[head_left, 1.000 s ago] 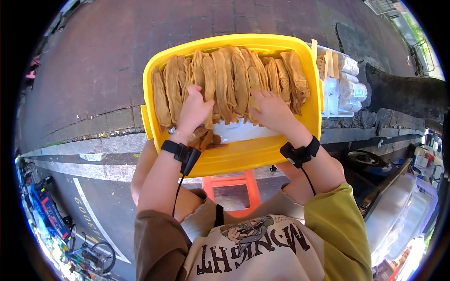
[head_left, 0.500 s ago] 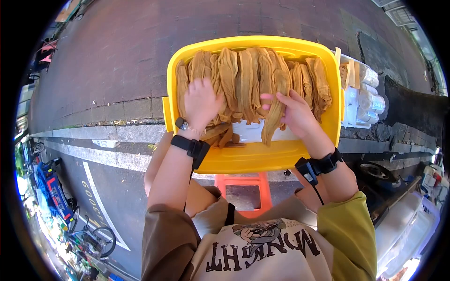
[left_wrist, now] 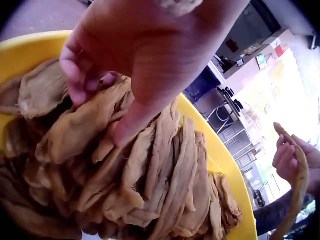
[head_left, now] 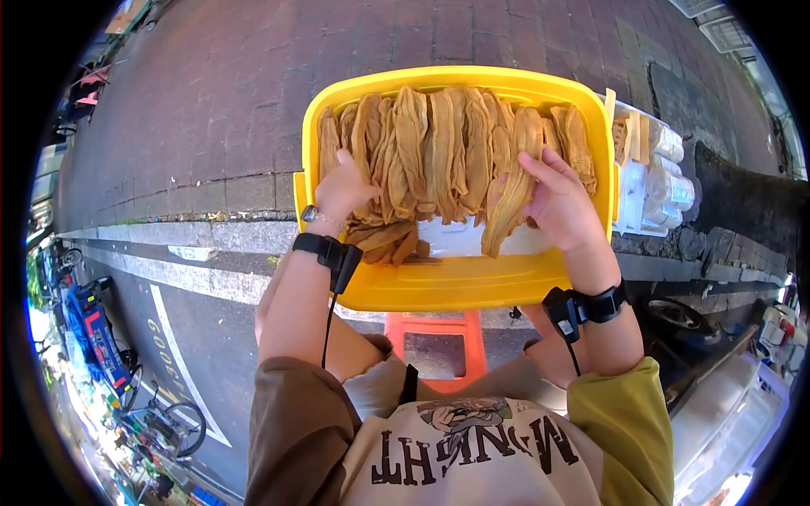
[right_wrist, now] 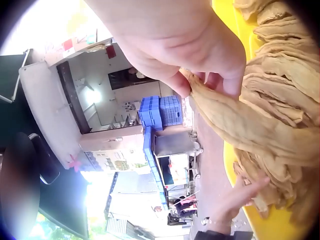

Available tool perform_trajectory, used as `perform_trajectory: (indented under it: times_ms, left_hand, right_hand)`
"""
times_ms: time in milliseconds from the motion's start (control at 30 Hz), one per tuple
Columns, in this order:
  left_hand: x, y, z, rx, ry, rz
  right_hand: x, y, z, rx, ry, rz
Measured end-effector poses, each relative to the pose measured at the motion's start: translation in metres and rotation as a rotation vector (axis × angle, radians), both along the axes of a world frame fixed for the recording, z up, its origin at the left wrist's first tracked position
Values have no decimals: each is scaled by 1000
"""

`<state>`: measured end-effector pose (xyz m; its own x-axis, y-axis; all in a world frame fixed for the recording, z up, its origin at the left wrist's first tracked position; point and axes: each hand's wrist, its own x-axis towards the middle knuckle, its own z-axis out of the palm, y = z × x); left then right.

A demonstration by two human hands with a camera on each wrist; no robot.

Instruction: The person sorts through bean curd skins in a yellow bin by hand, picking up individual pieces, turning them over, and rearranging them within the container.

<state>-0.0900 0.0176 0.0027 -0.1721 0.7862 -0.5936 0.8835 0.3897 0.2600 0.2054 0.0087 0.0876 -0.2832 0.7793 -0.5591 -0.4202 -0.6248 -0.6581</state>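
Long, wrinkled tan dried strips (head_left: 439,152) stand packed side by side in a yellow tub (head_left: 456,291). My right hand (head_left: 561,198) pinches one long strip (head_left: 510,207) between thumb and fingers. In the right wrist view this held strip (right_wrist: 250,127) hangs from the fingertips across the row. At the tub's left end, my left hand (head_left: 342,194) rests over the strips, thumb spread from the fingers. Its thumb and fingers touch strips (left_wrist: 85,125) on either side in the left wrist view. Shorter, darker pieces (head_left: 392,244) lie below that hand.
White lining (head_left: 464,236) shows at the tub's near side. On the right stands a white crate with clear plastic-wrapped packs (head_left: 666,185), close to a tree trunk (head_left: 742,185). An orange stool (head_left: 434,325) is under the tub's near edge.
My right hand lifted a strip from the row, then shifted it slightly right. My left hand rose off the strips, moved left and came back down at the left end.
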Motion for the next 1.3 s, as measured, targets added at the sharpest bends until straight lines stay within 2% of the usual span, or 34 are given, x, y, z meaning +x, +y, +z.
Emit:
perform_trajectory:
  times_ms: [133, 200, 233, 267, 333, 367, 500, 567, 600, 667, 700, 767, 800, 867, 900, 933, 967, 1100, 1167, 1300]
  left_hand:
    - [2, -2, 3, 30, 121, -78]
    - [-7, -1, 13, 295, -66, -74]
    - [-9, 3, 17, 373, -180, -26]
    - [-10, 7, 21, 371, -180, -30]
    - [-8, 14, 37, 425, -901, 221]
    - [-2, 14, 43, 485, -1058, 255]
    - [12, 15, 64, 423, -1245, 250]
    - [16, 10, 71, 211, -1343, 123]
    - [18, 9, 74, 213, -1344, 128]
    - [23, 6, 79, 149, -1429, 45]
    - [23, 4, 82, 137, -1358, -9]
    - [27, 0, 85, 149, -1334, -70]
    - [29, -1, 85, 161, -1310, -131]
    - [35, -4, 83, 146, -1343, -81]
    - [39, -6, 83, 78, -1487, 75]
    - [43, -7, 83, 8, -1624, 237]
    - [48, -8, 81, 27, -1706, 270]
    - [54, -12, 80, 19, -1780, 315]
    - [66, -16, 81, 39, -1947, 349]
    - [82, -22, 76, 141, -1852, 397]
  right_hand:
    - [-3, 6, 6, 55, 5, -45]
    - [-5, 7, 9, 67, -2, -46]
    - [-7, 6, 10, 69, -17, -29]
    - [-8, 5, 10, 70, -30, -12]
    - [-8, 5, 7, 70, -46, 6]
    - [-9, 5, 5, 71, -64, 28]
    - [-15, 4, -1, 185, -225, 46]
    - [-20, 0, 5, 503, -253, 163]
    - [-24, -2, 8, 503, -253, 168]
    - [-30, -6, 12, 900, -471, 209]
    - [-32, -6, 11, 900, -471, 210]
    - [-34, -6, 7, 1115, -582, 352]
    - [-36, -6, 4, 1113, -585, 352]
    - [-39, -6, -3, 1131, -584, 296]
    - [-40, -8, -4, 1128, -587, 294]
    - [-40, -11, -4, 803, -329, 283]
    - [-41, -12, -4, 475, -77, 265]
    - [-46, -8, -3, 479, -31, 198]
    - [-48, -7, -7, 450, -77, 99]
    - [-53, -15, -10, 363, -58, 21]
